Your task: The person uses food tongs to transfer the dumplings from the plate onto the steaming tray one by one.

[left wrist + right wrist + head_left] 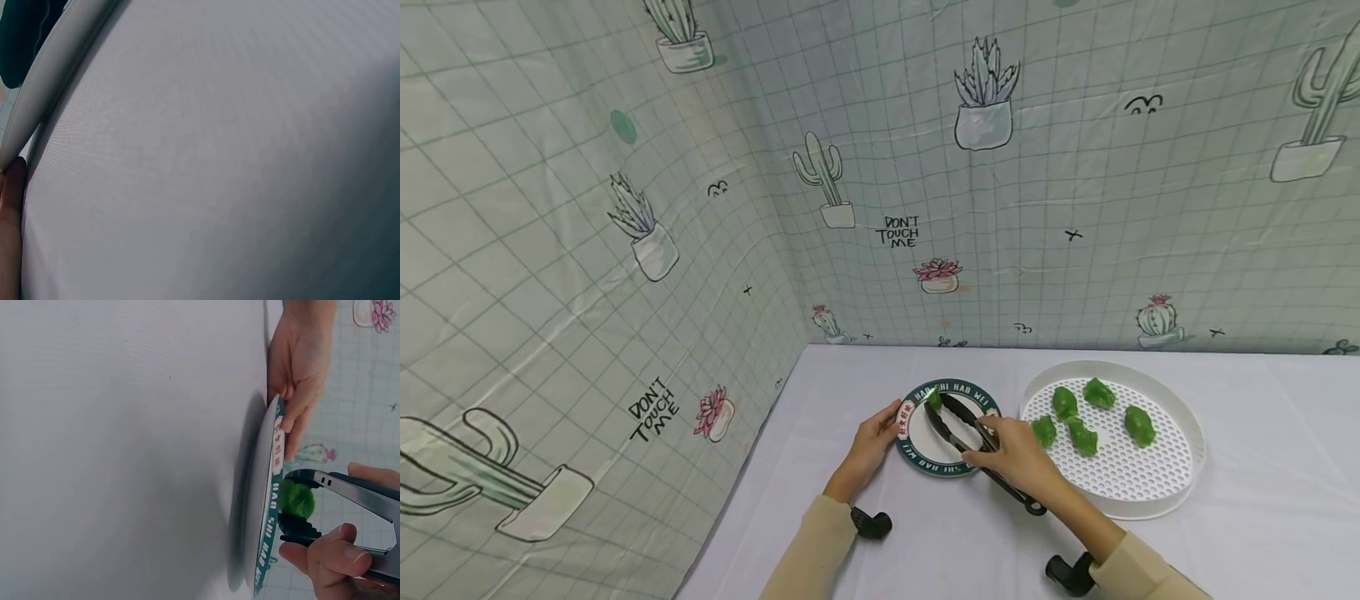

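Note:
My left hand (872, 437) grips the left rim of a round white plate (936, 450) with a dark green lettered border. In the right wrist view, its thumb lies over the plate's rim. My right hand (1026, 458) holds black-and-silver tongs (359, 495) above the plate. Between the tong tips sits a crumpled green dumpling-shaped piece (297, 500), at the far side of the plate. Whether the piece touches the plate is hard to tell. Only a fingertip (14, 181) and the plate's underside edge show in the left wrist view.
Right of the plate stands a round white tray (1189, 483) with a perforated base and raised rim. Several similar green pieces (1139, 426) lie in it. A white cloth covers the table (940, 550); a patterned curtain (1060, 208) hangs behind and to the left.

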A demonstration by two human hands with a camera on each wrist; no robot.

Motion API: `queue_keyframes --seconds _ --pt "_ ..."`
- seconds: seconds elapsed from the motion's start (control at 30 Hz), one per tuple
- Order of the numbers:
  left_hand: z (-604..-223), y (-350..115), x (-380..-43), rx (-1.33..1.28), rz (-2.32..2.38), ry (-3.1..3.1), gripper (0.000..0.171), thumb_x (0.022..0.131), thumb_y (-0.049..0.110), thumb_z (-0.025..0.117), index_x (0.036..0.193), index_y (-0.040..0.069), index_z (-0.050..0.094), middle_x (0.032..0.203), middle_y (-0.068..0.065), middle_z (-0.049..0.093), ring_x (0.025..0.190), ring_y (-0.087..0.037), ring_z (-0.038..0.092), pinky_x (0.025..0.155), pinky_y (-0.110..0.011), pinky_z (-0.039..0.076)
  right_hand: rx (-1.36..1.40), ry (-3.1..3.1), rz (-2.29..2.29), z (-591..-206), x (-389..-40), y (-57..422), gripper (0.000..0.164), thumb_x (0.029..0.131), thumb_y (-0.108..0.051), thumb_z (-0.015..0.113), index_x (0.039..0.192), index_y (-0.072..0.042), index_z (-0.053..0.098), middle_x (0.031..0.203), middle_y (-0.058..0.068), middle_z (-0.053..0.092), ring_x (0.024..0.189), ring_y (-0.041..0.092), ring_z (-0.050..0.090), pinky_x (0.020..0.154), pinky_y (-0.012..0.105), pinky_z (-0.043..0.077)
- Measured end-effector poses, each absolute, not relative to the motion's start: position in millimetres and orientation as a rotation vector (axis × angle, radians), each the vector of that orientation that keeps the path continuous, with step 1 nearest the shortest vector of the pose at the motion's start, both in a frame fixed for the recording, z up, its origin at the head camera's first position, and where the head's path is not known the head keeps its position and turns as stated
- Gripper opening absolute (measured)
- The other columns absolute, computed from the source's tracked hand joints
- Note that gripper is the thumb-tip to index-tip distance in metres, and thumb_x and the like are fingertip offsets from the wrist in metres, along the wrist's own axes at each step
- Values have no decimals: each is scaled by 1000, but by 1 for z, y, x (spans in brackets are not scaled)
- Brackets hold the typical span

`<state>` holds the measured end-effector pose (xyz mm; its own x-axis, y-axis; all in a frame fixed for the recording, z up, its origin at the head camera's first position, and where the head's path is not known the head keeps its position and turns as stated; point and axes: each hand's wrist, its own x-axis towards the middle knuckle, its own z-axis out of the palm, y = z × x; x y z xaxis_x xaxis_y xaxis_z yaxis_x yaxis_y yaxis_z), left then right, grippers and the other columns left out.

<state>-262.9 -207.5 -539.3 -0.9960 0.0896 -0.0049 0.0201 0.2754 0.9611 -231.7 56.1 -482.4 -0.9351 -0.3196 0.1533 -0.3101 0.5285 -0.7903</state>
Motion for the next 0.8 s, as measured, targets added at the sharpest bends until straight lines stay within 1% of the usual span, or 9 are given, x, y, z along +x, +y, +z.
queue_keyframes --seconds 0.2,0.27,0.4,0.5,0.73,0.8 --pt "-539 -207 -262 90 1849 2478 46 103 0 48 148 -5 41 154 -20 38 143 -34 33 118 -43 29 -616 2731 -1425 -478 -223 69 64 80 -19 84 127 15 59 52 -7 31 49 6 26 42 20 26" --pt "-534 -205 -258 97 1836 2493 45 103 -2 47 147 -7 40 154 -22 37 143 -36 32 117 -45 29 -632 2725 -1435 -476 -220 73 65 80 -20 84 128 15 58 52 -8 29 48 5 24 42 20 27" --pt "-515 -200 -249 112 1815 2498 45 102 -5 46 146 -11 40 153 -25 36 143 -39 31 117 -47 29 -662 2721 -1438 -473 -215 82 65 80 -21 84 129 14 58 52 -8 30 48 4 25 41 20 29" --pt "-507 -198 -244 128 1810 2510 44 102 -4 47 145 -12 40 152 -27 37 142 -40 32 116 -46 30 -645 2708 -1431 -470 -210 88 64 80 -20 83 129 14 58 53 -7 32 49 5 27 41 20 29" --pt "-541 -206 -262 88 1843 2489 46 103 1 48 148 -5 41 154 -20 38 143 -33 34 117 -42 29 -625 2706 -1439 -464 -199 101 66 79 -24 85 128 12 60 56 -6 36 50 6 30 42 20 30" --pt "-540 -206 -262 89 1842 2489 46 104 2 48 148 -4 41 154 -19 39 144 -32 34 117 -41 29 -616 2715 -1437 -464 -196 106 67 79 -25 85 128 12 60 56 -6 36 51 6 31 43 21 30"
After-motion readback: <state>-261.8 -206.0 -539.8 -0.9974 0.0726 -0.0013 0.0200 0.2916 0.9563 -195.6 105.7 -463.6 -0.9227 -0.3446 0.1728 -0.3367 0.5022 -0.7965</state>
